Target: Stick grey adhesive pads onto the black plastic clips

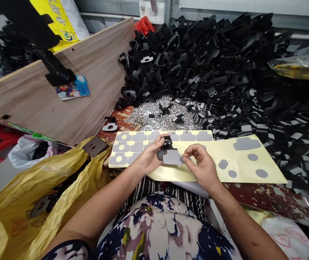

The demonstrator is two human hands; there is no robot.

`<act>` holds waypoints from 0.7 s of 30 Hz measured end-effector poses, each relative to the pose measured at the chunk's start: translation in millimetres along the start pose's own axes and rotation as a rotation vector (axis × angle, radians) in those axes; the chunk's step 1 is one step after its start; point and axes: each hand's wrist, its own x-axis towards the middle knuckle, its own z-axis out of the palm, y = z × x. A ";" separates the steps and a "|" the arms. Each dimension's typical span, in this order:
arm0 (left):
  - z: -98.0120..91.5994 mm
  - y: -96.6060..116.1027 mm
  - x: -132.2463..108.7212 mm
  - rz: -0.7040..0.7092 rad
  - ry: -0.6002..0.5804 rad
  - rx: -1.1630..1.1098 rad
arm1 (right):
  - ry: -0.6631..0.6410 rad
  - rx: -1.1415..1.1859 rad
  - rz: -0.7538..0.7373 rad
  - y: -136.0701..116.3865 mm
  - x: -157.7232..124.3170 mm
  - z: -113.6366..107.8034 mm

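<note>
My left hand (152,156) is closed round a small black plastic part (167,143), held over the pale yellow sticker sheet (214,162). A grey sticker (172,157) lies at the lower side of that part. Its right edge is pinched between the thumb and forefinger of my right hand (201,164). How much of the sticker touches the part I cannot tell. Grey rounded stickers (137,147) in rows cover the left of the sheets, some with round holes. Several grey discs (261,173) and a larger grey piece (247,143) are on the right.
Behind the sheets are a heap of small metal pins (154,113) and a big pile of black plastic parts (197,61). A wooden board (89,76) stands on the left. Below it hangs an open yellow bag (70,202) with black parts inside. One stickered part (110,127) lies beside the board.
</note>
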 end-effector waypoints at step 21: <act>3.0 -12.1 -9.1 -0.018 -0.113 -0.011 | 0.011 0.134 0.050 11.5 1.4 12.9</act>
